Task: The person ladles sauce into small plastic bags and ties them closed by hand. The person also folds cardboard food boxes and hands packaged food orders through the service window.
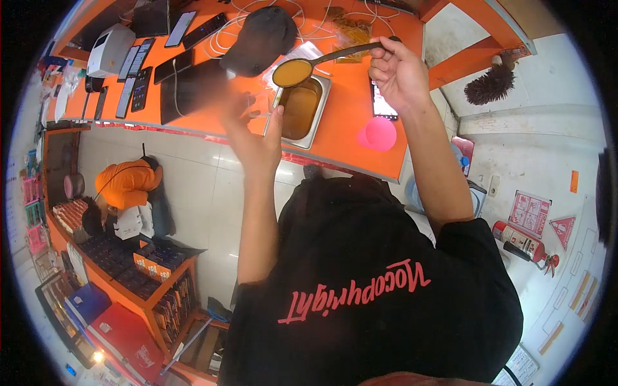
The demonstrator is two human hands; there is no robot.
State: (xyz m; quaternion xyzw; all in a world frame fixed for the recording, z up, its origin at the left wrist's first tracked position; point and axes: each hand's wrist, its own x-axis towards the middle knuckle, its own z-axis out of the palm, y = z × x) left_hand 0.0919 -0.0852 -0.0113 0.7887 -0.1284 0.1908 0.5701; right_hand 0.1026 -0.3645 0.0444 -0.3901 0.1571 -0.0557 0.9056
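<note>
My right hand (400, 74) grips the dark handle of a ladle (295, 73), whose bowl is full of orange-brown liquid. The bowl is held level over the far edge of a rectangular metal pan (313, 133) containing similar liquid (299, 110). At the pan's left side is my left hand (254, 132), thumb raised and fingers partly smeared by motion. Clear plastic (259, 107), seemingly a bag, shows between its thumb and fingers. Right of the pan are a pink cup (378, 134) and a lit phone (384, 106), the latter partly behind my right hand.
The orange table (347, 96) carries a black cap (261, 40), clear bags (302, 53), a yellowish bag (352, 37), cables and several phones (140, 89). A person in an orange top (129, 183) bends at the left beside a display shelf (161, 283). A fire extinguisher (518, 241) is at the right.
</note>
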